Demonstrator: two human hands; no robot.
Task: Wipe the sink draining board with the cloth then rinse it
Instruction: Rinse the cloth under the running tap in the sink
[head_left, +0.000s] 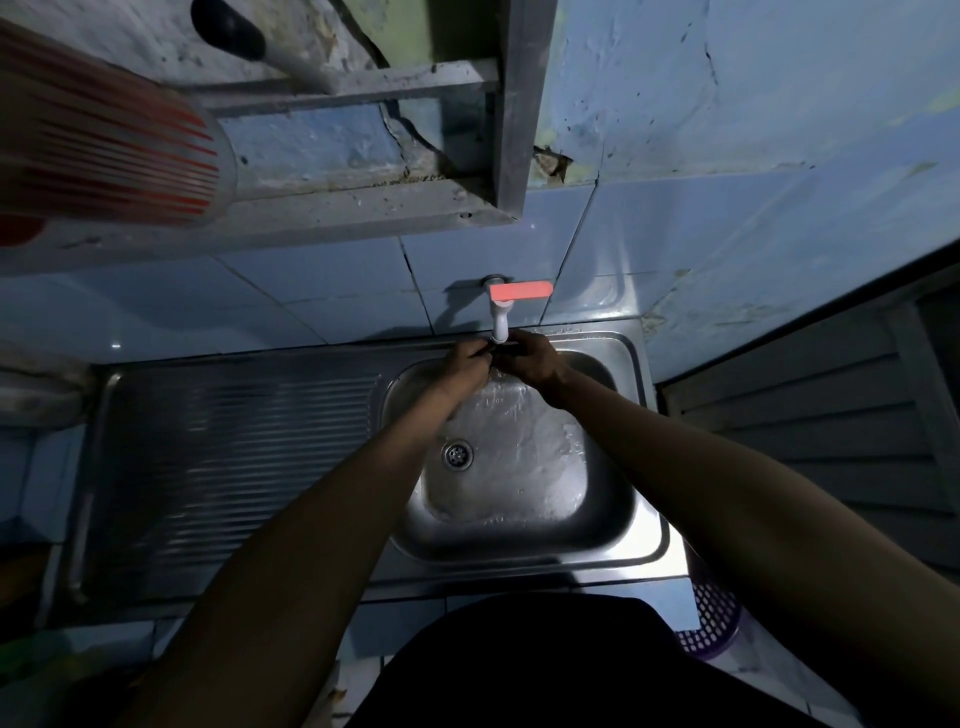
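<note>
From the head camera, both hands meet under the white tap at the back of the sink. The left hand and the right hand each curl their fingers round a small dark cloth, bunched between them and mostly hidden. The tap's red handle points right. Water glistens in the basin around the drain. The ribbed draining board lies left of the basin, apart from the cloth.

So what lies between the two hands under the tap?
A small dark cloth, held by left hand and right hand, shown in the head view.
</note>
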